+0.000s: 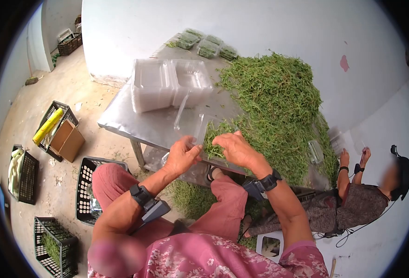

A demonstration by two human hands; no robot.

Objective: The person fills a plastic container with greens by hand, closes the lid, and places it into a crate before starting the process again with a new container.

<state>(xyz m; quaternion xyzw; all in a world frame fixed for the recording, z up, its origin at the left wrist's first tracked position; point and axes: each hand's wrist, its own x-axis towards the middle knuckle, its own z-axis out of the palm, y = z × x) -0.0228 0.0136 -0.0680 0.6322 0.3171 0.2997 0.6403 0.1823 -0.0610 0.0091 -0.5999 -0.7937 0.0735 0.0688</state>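
At the near edge of the metal table, my left hand point(183, 155) is at the left side of an open clear plastic box point(199, 126), its fingers curled near the rim. My right hand point(234, 147) is bent over green sprigs point(215, 134) that lie in and beside the box. Whether its fingertips pinch any sprigs is too small to tell. The box's lid stands up on its left side. Just behind it rises a stack of empty clear boxes point(154, 85). A large heap of greens point(274, 92) covers the table's right part.
Filled boxes point(209, 47) sit at the table's point(123, 109) far end. A co-worker point(357, 204) is at the right, hands near another clear box. Black crates point(23, 178) and a cardboard box point(67, 140) stand on the floor at left. More greens point(190, 200) lie below the table.
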